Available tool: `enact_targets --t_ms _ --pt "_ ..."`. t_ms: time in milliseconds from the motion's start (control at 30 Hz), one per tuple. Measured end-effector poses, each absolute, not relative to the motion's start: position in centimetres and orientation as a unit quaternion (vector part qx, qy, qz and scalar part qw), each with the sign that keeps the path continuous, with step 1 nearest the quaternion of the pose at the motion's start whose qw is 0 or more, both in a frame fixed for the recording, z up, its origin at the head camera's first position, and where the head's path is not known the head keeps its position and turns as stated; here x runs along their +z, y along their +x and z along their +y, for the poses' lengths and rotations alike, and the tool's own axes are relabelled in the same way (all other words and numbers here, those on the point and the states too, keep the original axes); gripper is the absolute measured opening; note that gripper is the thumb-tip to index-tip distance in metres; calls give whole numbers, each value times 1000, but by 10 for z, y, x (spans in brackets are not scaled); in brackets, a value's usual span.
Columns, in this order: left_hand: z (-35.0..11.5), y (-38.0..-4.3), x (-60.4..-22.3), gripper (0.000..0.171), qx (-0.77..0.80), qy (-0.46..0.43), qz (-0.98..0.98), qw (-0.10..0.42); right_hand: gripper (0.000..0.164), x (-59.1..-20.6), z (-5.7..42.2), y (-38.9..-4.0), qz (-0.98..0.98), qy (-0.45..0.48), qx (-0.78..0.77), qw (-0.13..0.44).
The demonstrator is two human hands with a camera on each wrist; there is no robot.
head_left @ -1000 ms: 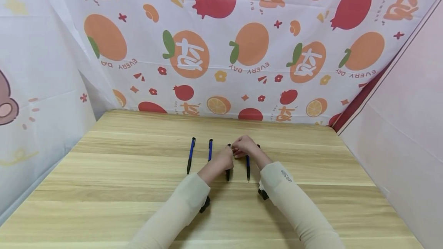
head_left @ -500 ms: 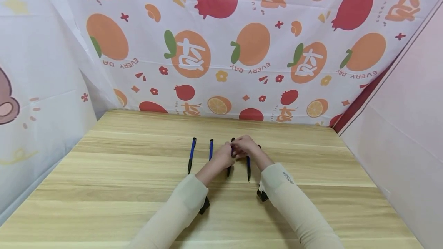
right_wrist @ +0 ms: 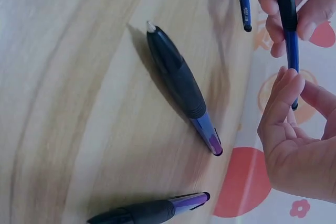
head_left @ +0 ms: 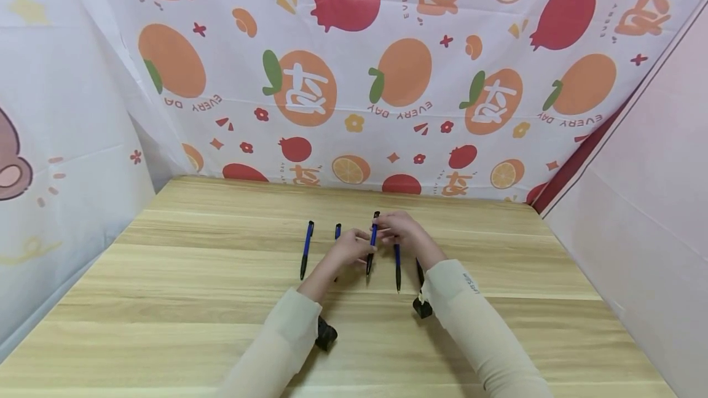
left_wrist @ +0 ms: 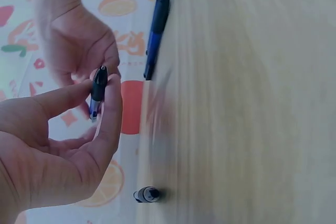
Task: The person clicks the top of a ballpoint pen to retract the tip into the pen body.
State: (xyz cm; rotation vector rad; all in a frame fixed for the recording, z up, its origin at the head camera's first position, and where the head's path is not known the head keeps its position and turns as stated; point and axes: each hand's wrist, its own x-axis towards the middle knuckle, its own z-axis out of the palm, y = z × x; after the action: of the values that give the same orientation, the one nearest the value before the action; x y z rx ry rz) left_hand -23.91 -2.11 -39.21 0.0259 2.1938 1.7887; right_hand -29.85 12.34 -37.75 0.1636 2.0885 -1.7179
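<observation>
Left of the left hand (head_left: pixel 351 247), we see the first pen (head_left: pixel 306 250), blue and black, lying apart on the wooden table (head_left: pixel 210 300). Beneath the left hand, we note the second pen (head_left: pixel 338 231), partly hidden. Between the hands, we find the third pen (head_left: pixel 373 239) raised off the table: the left thumb and fingers pinch its black grip, while the right hand (head_left: pixel 402 227) pinches its blue end. Below the right hand, we see the fourth pen (head_left: pixel 397 269) on the table; farther right, the fifth pen (head_left: pixel 420 272) lies partly covered by the right forearm.
</observation>
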Motion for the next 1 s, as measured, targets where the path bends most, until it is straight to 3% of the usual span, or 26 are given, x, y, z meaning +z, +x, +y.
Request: enact_targets --t_ms 167,600,1000 --pt "-24 -236 -391 31 657 3 731 183 32 -373 125 -296 752 57 -619 221" --pt "-17 -228 -398 37 674 13 721 159 37 -374 125 -294 665 61 -693 273" --pt "-19 -227 -394 41 663 18 730 165 37 -375 123 -295 647 71 -706 280"
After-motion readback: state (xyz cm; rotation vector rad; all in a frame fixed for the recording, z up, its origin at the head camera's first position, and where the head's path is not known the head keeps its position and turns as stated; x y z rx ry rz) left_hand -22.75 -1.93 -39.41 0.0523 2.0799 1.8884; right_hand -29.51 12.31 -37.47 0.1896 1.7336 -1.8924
